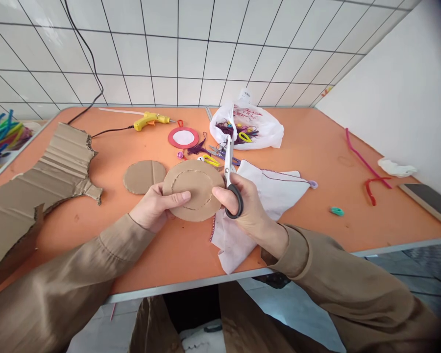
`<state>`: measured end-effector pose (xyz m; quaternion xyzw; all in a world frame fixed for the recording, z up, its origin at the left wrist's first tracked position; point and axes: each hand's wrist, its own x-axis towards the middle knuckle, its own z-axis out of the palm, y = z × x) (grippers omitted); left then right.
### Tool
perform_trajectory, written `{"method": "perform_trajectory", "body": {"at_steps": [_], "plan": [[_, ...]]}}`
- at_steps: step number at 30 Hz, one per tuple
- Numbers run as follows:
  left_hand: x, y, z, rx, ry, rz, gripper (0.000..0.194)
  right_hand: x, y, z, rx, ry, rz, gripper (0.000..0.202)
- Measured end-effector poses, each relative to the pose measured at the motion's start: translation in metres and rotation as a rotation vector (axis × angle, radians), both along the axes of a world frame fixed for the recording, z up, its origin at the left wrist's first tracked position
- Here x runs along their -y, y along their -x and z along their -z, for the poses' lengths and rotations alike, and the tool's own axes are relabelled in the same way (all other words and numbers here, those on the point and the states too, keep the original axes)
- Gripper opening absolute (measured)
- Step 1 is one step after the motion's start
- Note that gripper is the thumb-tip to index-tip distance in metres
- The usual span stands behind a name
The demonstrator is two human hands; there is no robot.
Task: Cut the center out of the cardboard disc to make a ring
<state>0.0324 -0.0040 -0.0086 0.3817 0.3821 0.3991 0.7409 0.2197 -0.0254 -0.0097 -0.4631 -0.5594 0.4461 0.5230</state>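
Observation:
A round cardboard disc [193, 195], with a rough circular line cut or scored inside its rim, is held up above the table's front part. My left hand [159, 206] is closed on its left side, thumb lying on the face. My right hand [246, 203] has its thumb on the disc's right edge and also holds scissors [228, 166] with black handles, their blades pointing away from me. Beneath the hands lies a white cloth [272, 189] with dark red stitching. A second cardboard disc [143, 176] rests flat on the table, just left of the held one.
A large torn cardboard sheet [44, 181] covers the left side of the orange table [301, 235]. Farther back are a yellow glue gun [150, 120], a red-rimmed disc [183, 138] and a white plastic bag [266, 125] of threads. Pipe cleaners [365, 157] lie at right.

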Motion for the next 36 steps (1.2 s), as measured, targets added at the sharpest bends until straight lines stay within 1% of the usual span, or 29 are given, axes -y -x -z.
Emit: {"method": "perform_trajectory", "body": {"at_steps": [5,9,13,16,20,23,26,29,31,34,36], "plan": [[0.0,-0.001,-0.002,-0.072,-0.042,-0.007,0.031,0.0,0.002,-0.002,-0.005,0.018,-0.089,0.019],[-0.002,0.003,-0.004,-0.071,-0.076,-0.047,0.029,0.001,0.002,-0.005,0.033,0.024,-0.102,0.025],[-0.002,0.003,-0.006,-0.036,-0.062,-0.034,0.023,0.003,0.002,-0.002,0.068,-0.015,-0.13,0.021],[-0.001,0.003,-0.008,-0.048,-0.068,-0.061,0.02,0.004,0.001,0.001,0.105,-0.068,-0.137,0.018],[0.0,0.004,-0.008,-0.081,-0.087,-0.08,0.02,0.006,0.002,0.003,0.131,-0.062,-0.142,0.015],[-0.001,0.004,-0.007,-0.088,-0.096,-0.078,0.02,0.008,0.003,0.004,0.145,-0.044,-0.145,0.019],[-0.003,0.005,-0.007,-0.079,-0.104,-0.09,0.014,0.009,0.003,0.007,0.174,-0.05,-0.14,0.023],[-0.003,0.006,-0.008,-0.064,-0.086,-0.095,0.01,0.009,0.003,0.008,0.182,-0.063,-0.154,0.023],[-0.003,0.005,-0.008,-0.056,-0.054,-0.083,0.013,0.008,0.003,0.007,0.174,-0.064,-0.157,0.021],[-0.001,0.003,-0.007,-0.037,0.0,-0.063,0.024,0.007,0.003,0.004,0.164,-0.077,-0.138,0.018],[0.0,0.0,-0.007,-0.032,0.014,-0.07,0.027,0.007,0.002,0.004,0.157,-0.081,-0.136,0.016]]}}
